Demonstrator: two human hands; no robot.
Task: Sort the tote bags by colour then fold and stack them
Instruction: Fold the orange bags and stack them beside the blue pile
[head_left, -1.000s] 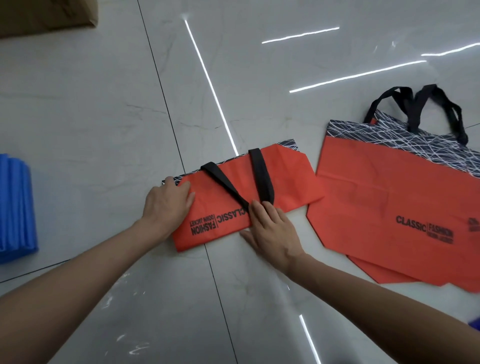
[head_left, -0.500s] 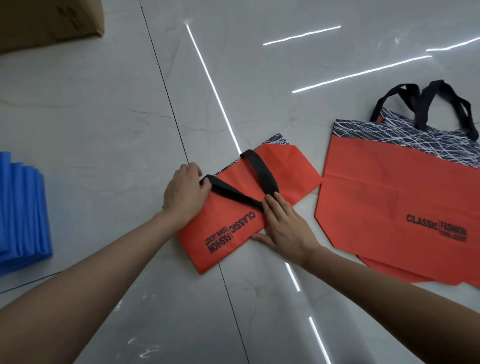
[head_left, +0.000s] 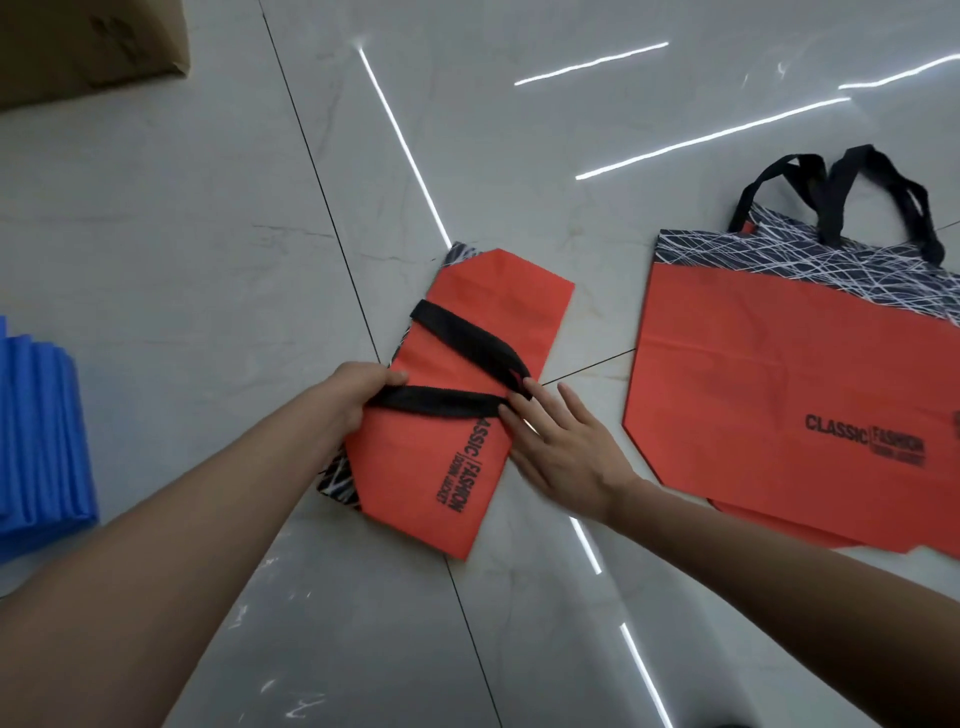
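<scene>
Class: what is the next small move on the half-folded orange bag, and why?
Probably fold the lower end of the orange fabric tote bag over its black strap handles: left hand grips its edge, right hand pins the handles flat.

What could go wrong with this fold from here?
1. Only straight fingers of the right hand pin the black handle loop on the folded orange tote bag; lifting them may let the loop slide out.
2. The left hand grips just one edge, so the fold could spring open if the bag is moved.
3. The patterned band pokes out on that side, so the bag may stack unevenly.
</scene>
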